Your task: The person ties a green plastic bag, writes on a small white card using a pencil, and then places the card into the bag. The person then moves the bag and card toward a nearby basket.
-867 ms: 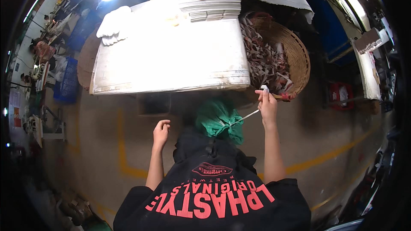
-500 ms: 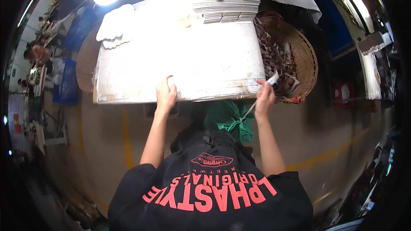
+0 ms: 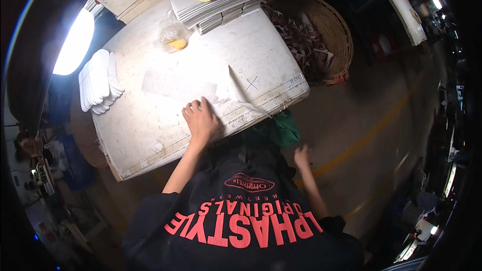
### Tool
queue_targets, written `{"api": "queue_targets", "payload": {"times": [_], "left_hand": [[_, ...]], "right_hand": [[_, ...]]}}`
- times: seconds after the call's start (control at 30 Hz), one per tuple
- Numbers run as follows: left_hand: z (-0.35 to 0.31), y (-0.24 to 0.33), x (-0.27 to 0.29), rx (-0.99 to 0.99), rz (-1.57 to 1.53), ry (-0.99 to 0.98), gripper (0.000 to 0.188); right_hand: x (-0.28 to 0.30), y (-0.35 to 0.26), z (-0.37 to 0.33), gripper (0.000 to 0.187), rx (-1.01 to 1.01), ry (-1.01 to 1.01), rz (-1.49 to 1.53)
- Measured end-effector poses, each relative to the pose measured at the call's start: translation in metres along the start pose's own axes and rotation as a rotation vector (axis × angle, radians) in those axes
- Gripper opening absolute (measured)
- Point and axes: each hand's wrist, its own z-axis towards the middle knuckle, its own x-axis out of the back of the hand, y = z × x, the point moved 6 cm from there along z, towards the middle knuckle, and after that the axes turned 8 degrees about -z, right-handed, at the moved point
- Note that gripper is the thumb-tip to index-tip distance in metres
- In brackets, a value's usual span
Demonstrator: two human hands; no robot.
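Observation:
My left hand rests on the white tabletop near its front edge, fingers apart and slightly bent. Its fingertips are at the near side of a flat, pale translucent strip. A narrow whitish band runs from beside that hand over the table edge toward a green plastic bag, which is partly hidden under the edge. Close by, a thin white piece stands up to a point. My right hand is off the table, over the floor to the right of the bag; its fingers are too blurred to read.
White insole-shaped pieces lie stacked at the left, near a bright lamp. At the back are a clear bag with something yellow and stacked grey-white sheets. A wicker basket of dark scraps stands right of the table.
My right hand has let go of the whitish band and dropped off the table edge. The band and pale strip now lie by my left hand. The whole view has turned.

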Motion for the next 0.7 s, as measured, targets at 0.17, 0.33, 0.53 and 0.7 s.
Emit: {"api": "queue_targets", "payload": {"times": [0.17, 0.33, 0.53, 0.7], "left_hand": [[-0.004, 0.017, -0.003, -0.178, -0.332, 0.068, 0.068], [-0.015, -0.007, -0.009, -0.020, -0.175, 0.112, 0.065], [-0.034, 0.004, -0.016, -0.154, -0.205, 0.155, 0.059], [-0.030, 0.007, -0.015, -0.138, -0.188, 0.165, 0.065]], "right_hand": [[-0.053, 0.031, -0.064, 0.049, 0.311, -0.779, 0.677], [-0.049, 0.043, -0.051, 0.040, 0.105, -0.741, 0.499], [-0.079, 0.069, -0.021, 0.033, 0.135, -0.663, 0.660], [-0.062, 0.065, 0.015, 0.026, 0.314, -0.254, 0.249]]}}
